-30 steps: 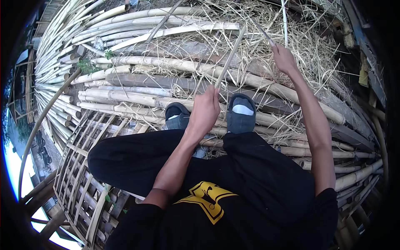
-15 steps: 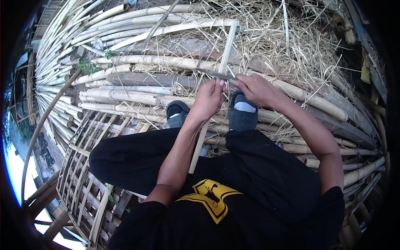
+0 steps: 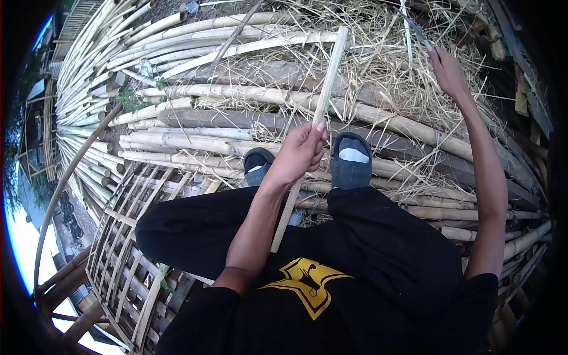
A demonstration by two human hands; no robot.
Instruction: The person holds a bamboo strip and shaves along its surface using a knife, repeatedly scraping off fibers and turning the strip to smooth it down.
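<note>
My left hand (image 3: 303, 152) is closed around a flat, pale bamboo strip (image 3: 330, 77). The strip runs from near my lap, through the fist, up to a far end over the straw. In my right hand (image 3: 448, 72), stretched out to the upper right, is a knife (image 3: 419, 32) with a thin grey blade pointing away to the upper left. The knife's handle is hidden in the fingers, and the blade is apart from the strip.
Bamboo poles (image 3: 213, 92) lie across the ground beneath and ahead of my feet. Shavings (image 3: 384, 53) cover the upper right. A woven bamboo lattice (image 3: 127, 254) stands at lower left. My dark shoes (image 3: 351, 168) rest among the poles.
My right hand has swung with the knife from beside the left fist out to the upper right, off the strip. The left hand keeps its hold on the strip, nearly in place.
</note>
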